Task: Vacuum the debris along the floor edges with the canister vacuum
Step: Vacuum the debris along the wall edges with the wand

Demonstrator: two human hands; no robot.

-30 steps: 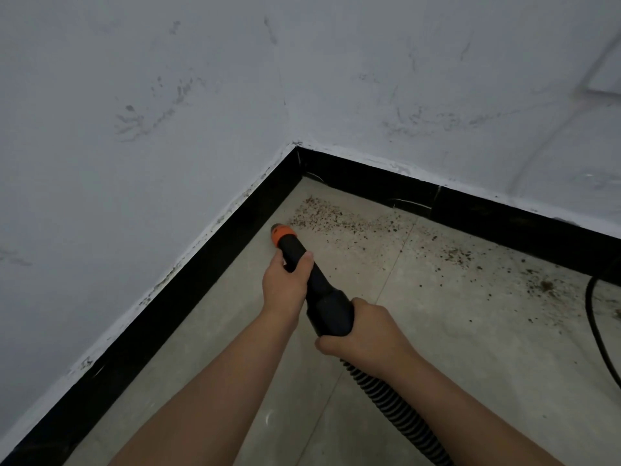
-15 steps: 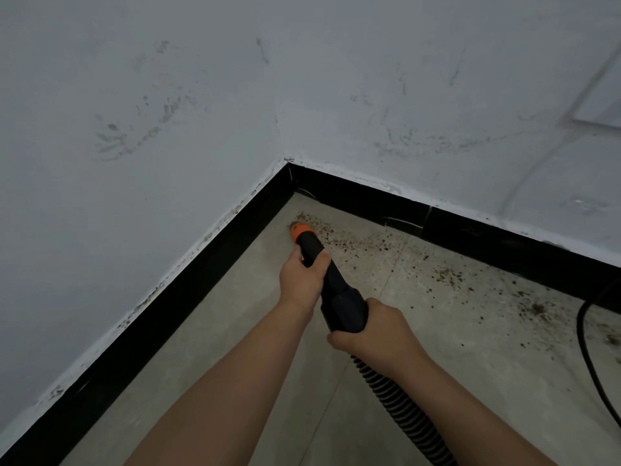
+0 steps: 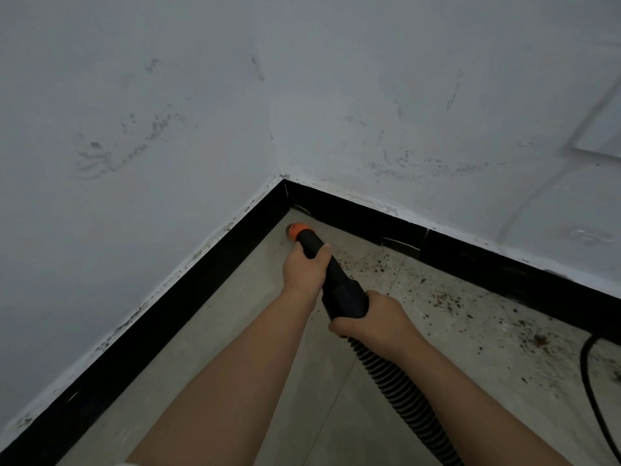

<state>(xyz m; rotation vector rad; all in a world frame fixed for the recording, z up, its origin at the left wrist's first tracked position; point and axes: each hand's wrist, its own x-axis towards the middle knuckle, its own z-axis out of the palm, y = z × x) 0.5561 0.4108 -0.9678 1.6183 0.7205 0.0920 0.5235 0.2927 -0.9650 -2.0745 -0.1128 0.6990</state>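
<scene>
While both hands wrap the black nozzle (image 3: 331, 274), left hand (image 3: 304, 272) forward, right hand (image 3: 368, 319) at the cuff, its orange tip (image 3: 295, 231) sits in the floor corner. Nozzle looks rigid and light; ribbed hose (image 3: 400, 395) likely drags. Debris (image 3: 443, 299) lies along the right skirting.

This is a bare indoor room corner, most likely in a home or a plain, unfurnished building. Two white-painted plaster walls (image 3: 168, 129), scuffed with grey smudges, meet at a corner, and a glossy black skirting board (image 3: 470, 253) runs along the foot of each. The floor (image 3: 235, 364) is of large pale grey tiles with thin grout lines. Brown crumbly debris (image 3: 443, 299) lies scattered along the floor's far edge, and a black power cable (image 3: 586, 364) trails near its right edge.
</scene>
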